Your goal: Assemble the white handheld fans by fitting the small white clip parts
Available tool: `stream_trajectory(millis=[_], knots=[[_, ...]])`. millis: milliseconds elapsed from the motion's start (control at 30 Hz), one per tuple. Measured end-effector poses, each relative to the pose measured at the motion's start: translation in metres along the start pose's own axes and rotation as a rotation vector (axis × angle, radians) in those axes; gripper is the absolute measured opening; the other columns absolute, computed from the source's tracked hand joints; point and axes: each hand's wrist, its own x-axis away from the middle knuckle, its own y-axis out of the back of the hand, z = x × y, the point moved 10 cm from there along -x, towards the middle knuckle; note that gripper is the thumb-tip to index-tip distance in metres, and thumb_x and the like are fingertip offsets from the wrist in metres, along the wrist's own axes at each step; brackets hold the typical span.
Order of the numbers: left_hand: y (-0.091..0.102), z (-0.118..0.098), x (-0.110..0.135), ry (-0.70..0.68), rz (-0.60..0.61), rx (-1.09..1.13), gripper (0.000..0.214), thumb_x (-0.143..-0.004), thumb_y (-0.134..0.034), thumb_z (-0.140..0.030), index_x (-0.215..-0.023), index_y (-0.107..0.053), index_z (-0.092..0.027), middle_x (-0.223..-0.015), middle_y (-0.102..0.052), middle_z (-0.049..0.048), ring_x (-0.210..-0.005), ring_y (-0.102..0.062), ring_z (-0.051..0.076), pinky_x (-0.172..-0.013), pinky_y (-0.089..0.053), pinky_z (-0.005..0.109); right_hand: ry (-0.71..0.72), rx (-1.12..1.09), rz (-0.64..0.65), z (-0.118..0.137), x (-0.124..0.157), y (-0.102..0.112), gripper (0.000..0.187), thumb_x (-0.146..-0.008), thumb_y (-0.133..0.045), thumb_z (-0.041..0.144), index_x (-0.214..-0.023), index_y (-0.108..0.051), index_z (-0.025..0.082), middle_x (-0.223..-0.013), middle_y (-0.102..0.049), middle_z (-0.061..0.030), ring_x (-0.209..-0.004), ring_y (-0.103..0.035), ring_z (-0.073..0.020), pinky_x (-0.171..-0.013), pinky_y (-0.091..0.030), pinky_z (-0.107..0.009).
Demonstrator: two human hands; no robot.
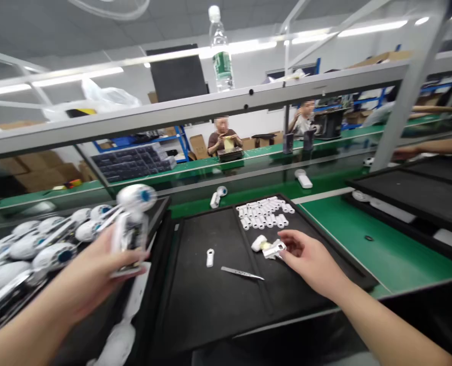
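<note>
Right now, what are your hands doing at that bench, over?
Left hand gripping a white plastic device with a round blue-centred head. Right hand open, at a small white plastic part. Steel tweezers lying on the black tray nearby.

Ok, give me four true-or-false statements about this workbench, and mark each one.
The left hand holds a white device: true.
The right hand grips the tweezers: false, the tweezers lie on the black tray.
Small white tubes sit grouped on that tray: true.
The water bottle lies on the green bench: false, it stands on the grey overhead shelf.
</note>
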Motion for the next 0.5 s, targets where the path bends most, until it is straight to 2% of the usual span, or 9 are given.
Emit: stream_trajectory(millis=[67,133,200,267,333,400,500], knots=[[-0.049,-0.007,0.002,-0.001,0.222,0.103,0.074,-0.063,-0.079,-0.020,-0.130,-0.050,-0.032,-0.101,-0.058,0.0012,-0.084,-0.058,0.019,-0.063,-0.055,0.028,-0.060,-0.215,0.019,0.020,0.004,-0.021,0.034,-0.074,-0.068,0.041,-0.099,-0.069,0.019,-0.093,-0.071,-0.0071,-0.085,-0.067,-0.0231,-0.075,-0.056,-0.034],[-0.095,-0.017,-0.002,-0.049,0.362,0.158,0.082,-0.060,-0.080,-0.017,-0.135,-0.048,-0.030,-0.102,-0.058,0.0034,-0.081,-0.057,0.019,-0.058,-0.053,0.027,-0.091,-0.377,0.015,0.042,0.006,-0.038,0.034,-0.069,-0.071,0.043,-0.093,-0.069,0.018,-0.088,-0.070,-0.0068,-0.080,-0.066,-0.0227,-0.071,-0.057,-0.034],[-0.136,-0.021,-0.002,-0.100,0.474,0.173,0.082,-0.062,-0.080,-0.020,-0.137,-0.046,-0.026,-0.103,-0.060,0.0059,-0.077,-0.057,0.018,-0.054,-0.051,0.026,-0.107,-0.526,-0.017,0.060,0.006,-0.048,0.037,-0.066,-0.073,0.042,-0.093,-0.068,0.017,-0.085,-0.069,-0.0058,-0.076,-0.065,-0.0213,-0.067,-0.058,-0.034],[-0.168,-0.022,0.003,-0.143,0.598,0.184,0.079,-0.066,-0.081,-0.026,-0.136,-0.046,-0.022,-0.109,-0.062,0.0090,-0.081,-0.059,0.019,-0.057,-0.050,0.025,-0.115,-0.634,-0.061,0.072,0.005,-0.053,0.038,-0.064,-0.074,0.040,-0.093,-0.067,0.017,-0.084,-0.068,-0.0050,-0.075,-0.065,-0.0204,-0.064,-0.058,-0.033],[-0.189,-0.022,0.009,-0.176,0.707,0.218,0.081,-0.064,-0.085,-0.025,-0.135,-0.046,-0.020,-0.117,-0.063,0.0112,-0.095,-0.061,0.022,-0.069,-0.053,0.026,-0.128,-0.687,-0.116,0.075,0.002,-0.056,0.035,-0.061,-0.075,0.034,-0.090,-0.065,0.018,-0.082,-0.068,-0.0037,-0.076,-0.065,-0.0200,-0.065,-0.058,-0.032],[-0.201,-0.020,0.012,-0.173,0.763,0.226,0.087,-0.059,-0.086,-0.017,-0.136,-0.044,-0.020,-0.121,-0.063,0.0116,-0.105,-0.061,0.025,-0.081,-0.053,0.028,-0.155,-0.693,-0.161,0.073,0.000,-0.058,0.030,-0.059,-0.076,0.030,-0.083,-0.062,0.018,-0.077,-0.066,-0.0017,-0.074,-0.065,-0.0194,-0.066,-0.058,-0.031],[-0.206,-0.013,0.006,-0.148,0.744,0.139,0.092,-0.059,-0.079,-0.007,-0.140,-0.039,-0.024,-0.119,-0.065,0.0102,-0.102,-0.065,0.026,-0.076,-0.055,0.029,-0.201,-0.699,-0.148,0.066,-0.004,-0.066,0.027,-0.060,-0.076,0.030,-0.079,-0.060,0.018,-0.072,-0.066,-0.0008,-0.069,-0.065,-0.0193,-0.064,-0.058,-0.033]])
